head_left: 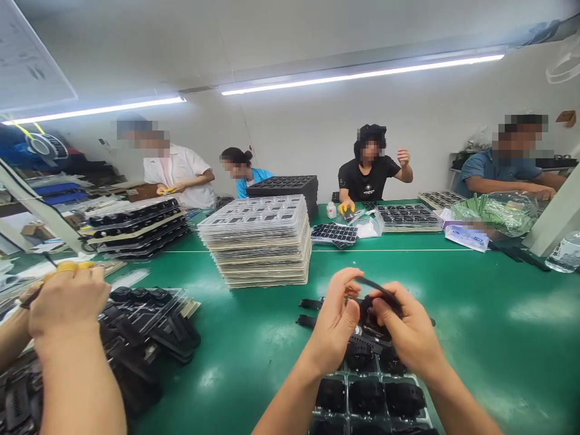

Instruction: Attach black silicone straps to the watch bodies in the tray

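Note:
Above a clear tray my right hand (410, 329) pinches a black watch strap (378, 285), which arches across between my two hands. My left hand (335, 323) is curled at the strap's other end, fingers bent around it. Whether a watch body hangs on the strap is partly hidden by my fingers. Below, the clear compartment tray (348, 386) holds rows of black watches (366, 396) with their bands looped. At the tray's far end, more black straps (309, 311) stick out past my left hand.
A tall stack of clear trays (263, 241) stands ahead, left of centre. To the left, a co-worker's arms (70, 308) reach over piled watches with loose straps (149, 329). Across the green table (489, 314), several people work beside filled trays (408, 217).

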{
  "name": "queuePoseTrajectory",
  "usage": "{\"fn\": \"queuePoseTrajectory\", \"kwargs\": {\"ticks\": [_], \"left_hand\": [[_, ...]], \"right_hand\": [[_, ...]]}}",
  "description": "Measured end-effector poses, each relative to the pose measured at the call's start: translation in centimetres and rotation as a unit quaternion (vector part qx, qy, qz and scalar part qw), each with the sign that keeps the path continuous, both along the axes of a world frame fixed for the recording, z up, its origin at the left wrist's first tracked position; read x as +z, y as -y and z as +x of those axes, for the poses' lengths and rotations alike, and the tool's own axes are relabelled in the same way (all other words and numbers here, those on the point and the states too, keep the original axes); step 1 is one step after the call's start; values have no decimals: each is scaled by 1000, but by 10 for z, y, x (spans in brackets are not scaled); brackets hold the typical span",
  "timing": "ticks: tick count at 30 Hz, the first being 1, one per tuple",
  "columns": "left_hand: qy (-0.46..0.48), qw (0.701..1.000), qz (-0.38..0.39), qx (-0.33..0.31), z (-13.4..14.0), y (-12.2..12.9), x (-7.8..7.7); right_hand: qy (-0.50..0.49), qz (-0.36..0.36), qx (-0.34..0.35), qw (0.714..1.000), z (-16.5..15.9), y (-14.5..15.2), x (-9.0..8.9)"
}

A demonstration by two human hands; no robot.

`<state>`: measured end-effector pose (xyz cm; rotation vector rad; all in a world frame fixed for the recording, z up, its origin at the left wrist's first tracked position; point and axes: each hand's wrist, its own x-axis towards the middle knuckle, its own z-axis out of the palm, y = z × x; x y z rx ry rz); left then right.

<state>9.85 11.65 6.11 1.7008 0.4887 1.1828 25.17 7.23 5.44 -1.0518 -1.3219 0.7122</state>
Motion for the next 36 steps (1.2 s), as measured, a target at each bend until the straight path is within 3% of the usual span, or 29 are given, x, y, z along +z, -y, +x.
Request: {"fn": "queuePoseTrajectory", "kwargs": {"ticks": [3, 6, 11, 18, 24, 28, 32, 36], "left_hand": [[-91, 995, 38, 31, -7, -3, 13], [-157, 987, 22, 30, -6, 0, 23], [-115, 992, -24, 48, 2, 7, 22], [-65, 994, -88, 3, 10, 3, 8], [-97, 993, -51, 40, 4, 1, 12], [-120, 991, -28, 47, 2, 3, 16], [-136, 990, 4, 36, 1, 6, 21], [-131, 991, 18, 35, -1, 8, 23]], "right_hand": [[-95, 22, -39, 994, 4, -1, -5], [-99, 27, -38, 994, 5, 0, -6], [-30, 36, 15, 999, 5, 2, -4], [-20, 53, -12, 998, 5, -2, -8], [72, 118, -72, 988, 9, 1, -5], [67, 132, -45, 988, 12, 5, -3], [130, 177, -54, 974, 16, 5, -3], [52, 226, -103, 967, 10, 5, -5]]}}
